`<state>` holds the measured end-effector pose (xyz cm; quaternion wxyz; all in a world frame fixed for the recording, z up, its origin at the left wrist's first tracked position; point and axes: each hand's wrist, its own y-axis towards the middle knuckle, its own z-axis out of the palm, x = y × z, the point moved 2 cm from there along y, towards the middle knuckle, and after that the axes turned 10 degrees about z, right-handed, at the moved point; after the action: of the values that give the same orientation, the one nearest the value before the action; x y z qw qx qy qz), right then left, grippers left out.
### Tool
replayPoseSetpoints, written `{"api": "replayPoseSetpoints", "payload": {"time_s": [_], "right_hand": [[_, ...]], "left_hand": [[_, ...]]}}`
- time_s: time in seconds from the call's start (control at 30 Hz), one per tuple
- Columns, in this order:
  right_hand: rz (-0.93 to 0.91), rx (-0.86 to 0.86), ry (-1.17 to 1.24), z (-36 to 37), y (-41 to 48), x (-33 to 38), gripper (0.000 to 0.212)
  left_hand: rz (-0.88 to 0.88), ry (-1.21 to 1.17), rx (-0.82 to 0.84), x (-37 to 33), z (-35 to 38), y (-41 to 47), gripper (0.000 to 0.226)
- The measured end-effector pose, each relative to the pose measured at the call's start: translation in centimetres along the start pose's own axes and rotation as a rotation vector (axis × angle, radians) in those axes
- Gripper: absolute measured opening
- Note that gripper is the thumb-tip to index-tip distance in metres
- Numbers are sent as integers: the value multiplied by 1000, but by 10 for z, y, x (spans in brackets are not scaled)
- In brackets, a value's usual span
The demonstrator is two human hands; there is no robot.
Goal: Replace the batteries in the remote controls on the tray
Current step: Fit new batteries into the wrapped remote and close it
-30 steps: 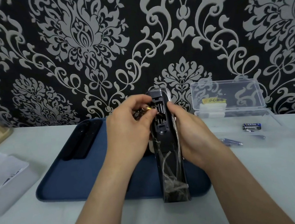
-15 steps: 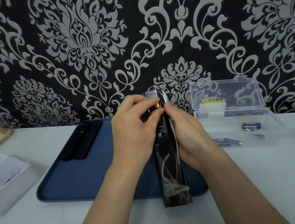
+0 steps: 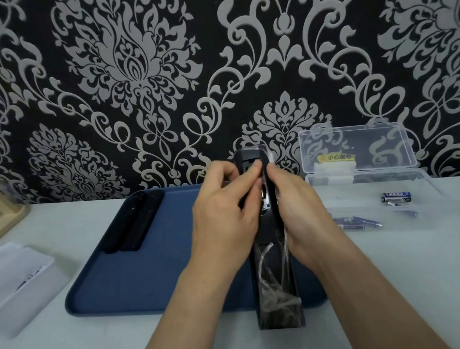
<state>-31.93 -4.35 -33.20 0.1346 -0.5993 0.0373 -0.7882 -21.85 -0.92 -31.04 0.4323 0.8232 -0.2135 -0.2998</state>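
Remote control [image 3: 274, 269] held upright, left hand [image 3: 223, 226] and right hand [image 3: 299, 212] fingers [image 3: 247, 173] clamped on it.

Long black remote control [image 3: 275, 284] in crinkled clear film, back up, raised lengthwise over the right of a dark blue plastic tray [image 3: 148, 269], two slim black remotes [image 3: 134, 222] side by side at its far-left corner, blue batteries [image 3: 357, 221] loose beyond its right edge
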Motion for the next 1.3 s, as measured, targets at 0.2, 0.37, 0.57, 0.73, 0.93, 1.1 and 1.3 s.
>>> {"api": "replayPoseSetpoints", "payload": {"time_s": [0.2,0.37,0.57,0.73,0.93,1.1,1.3], "right_hand": [[4,-23,42,-3,-3,4,44],[-23,-13,70,-5,-8,10,31],[-100,64,132,-7,-7,15,34],[-139,71,31,-10,-12,19,20],[-202,97,-40,-8,-14,20,25],[-252,87,-92,-6,-14,22,31],[-260,155,-49,-3,-17,24,37]], "left_hand": [[-9,-21,105,-3,2,-3,35],[-95,-52,138,-4,2,-2,36],[-431,-562,41,-5,-5,3,26],[-785,-923,-36,-1,-7,3,22],[-868,-1130,-4,8,-11,5,30],[-704,-971,8,12,-15,4,34],[-610,-879,-73,14,-19,3,26]]}}
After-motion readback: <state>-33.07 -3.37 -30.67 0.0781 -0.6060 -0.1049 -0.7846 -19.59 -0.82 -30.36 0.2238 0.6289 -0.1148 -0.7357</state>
